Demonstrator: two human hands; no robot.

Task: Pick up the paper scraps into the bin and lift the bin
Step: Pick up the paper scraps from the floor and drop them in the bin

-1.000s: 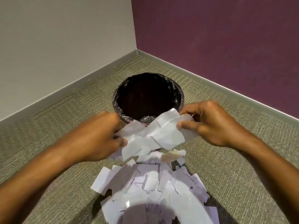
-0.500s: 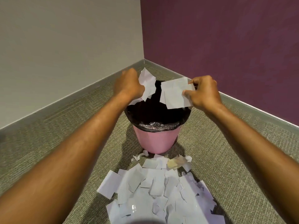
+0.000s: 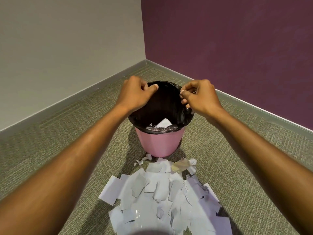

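Bin (image 3: 160, 143) upright on the carpet (image 3: 50, 141), pink, with a black liner (image 3: 169, 128) folded over its rim and a white scrap (image 3: 163, 123) lying inside. Your left hand (image 3: 135, 94) hovers over the bin's left rim, fingers curled in, thumb against them. Your right hand (image 3: 200, 97) hovers over the right rim, fingers curled, thumb meeting fingertips. The pile of scraps (image 3: 160, 192) lies just in front of the bin, on your side.
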